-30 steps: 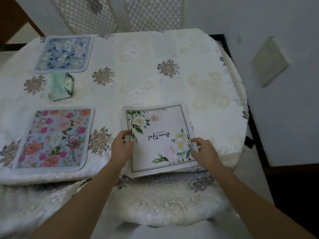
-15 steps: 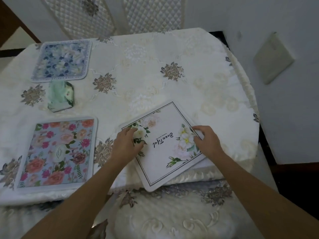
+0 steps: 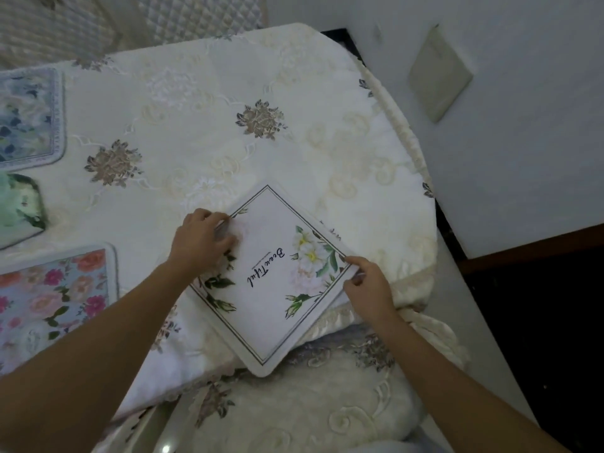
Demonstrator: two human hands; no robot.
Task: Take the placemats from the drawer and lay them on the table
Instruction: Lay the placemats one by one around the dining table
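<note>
A white placemat [image 3: 271, 282] with white flowers and the word "Beautiful" lies turned like a diamond at the near edge of the table [image 3: 202, 125], one corner hanging over the edge. My left hand [image 3: 199, 243] grips its left corner, fingers curled over the rim. My right hand [image 3: 369, 286] pinches its right corner. More mat edges show under the white one near my right hand. A pink floral placemat [image 3: 55, 302] lies flat at the near left. A blue floral placemat [image 3: 26, 119] lies at the far left.
A green glossy object [image 3: 18, 207] sits between the two left mats. A cushioned chair seat [image 3: 294, 410] is right below the table edge. Quilted chair backs [image 3: 196, 14] stand beyond the table. A white wall [image 3: 523, 125] runs close on the right.
The white placemat has been rotated from nearly square to a diamond and shifted to the right along the table edge, both hands moving with it. My view has also swung right.
</note>
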